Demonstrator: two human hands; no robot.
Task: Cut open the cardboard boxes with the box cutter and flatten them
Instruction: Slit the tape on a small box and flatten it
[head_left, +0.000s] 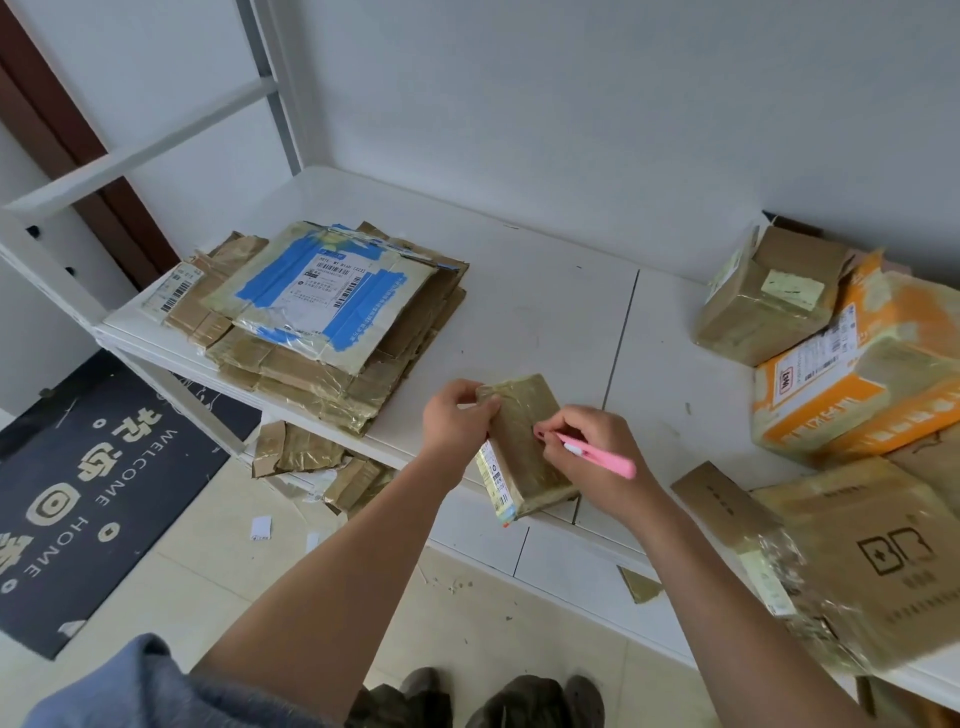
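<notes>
A small tape-wrapped cardboard box (521, 453) stands tilted at the front edge of the white shelf (540, 312). My left hand (453, 418) grips its upper left corner. My right hand (592, 447) holds a pink box cutter (597, 456) with its tip against the box's top face. A stack of flattened boxes (322, 317), topped by one with blue tape, lies at the shelf's left end. Intact boxes sit at the right: a brown one (769, 296), an orange and white one (852, 379) and a large brown one (872, 561).
Cardboard scraps (311, 462) lie on the tiled floor under the shelf's left end. A dark welcome mat (88, 483) covers the floor at left. My shoes (498, 701) show at the bottom. A white wall backs the shelf, and a white frame post rises at left.
</notes>
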